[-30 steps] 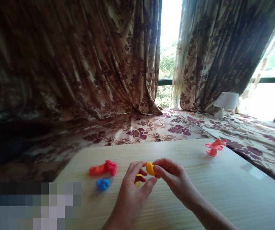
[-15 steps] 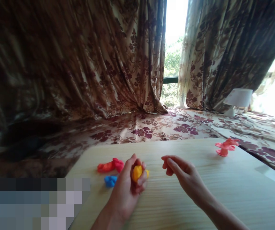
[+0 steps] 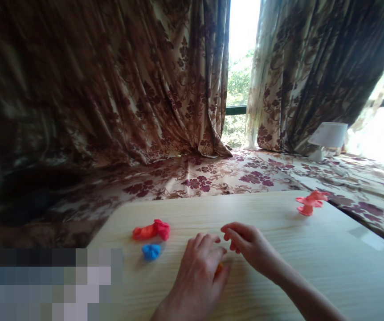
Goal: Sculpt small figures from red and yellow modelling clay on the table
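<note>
My left hand (image 3: 200,267) is palm down low over the tabletop, its fingers curved round a yellow lump of modelling clay (image 3: 218,269). Most of that lump is hidden under the hand; only a bit shows beside the thumb. Just to the right, my right hand (image 3: 243,238) hovers with its fingers curled in, and nothing shows in them. A blue piece of modelling clay (image 3: 151,252) lies left of my left hand. Behind it is a red-orange clay roll (image 3: 145,232) joined to a pinkish-red lump (image 3: 161,229).
A coral-pink clay figure on a round base (image 3: 309,203) stands at the far right of the pale wooden table (image 3: 275,209). Beyond the table's edge spreads flowered cloth (image 3: 195,183), with a white lamp (image 3: 328,134) on it. Heavy patterned curtains (image 3: 165,89) hang behind.
My left hand has turned from palm-up to palm-down and moved right with the yellow clay, now mostly covered. My right hand has shifted slightly left and down. The view has moved a little.
</note>
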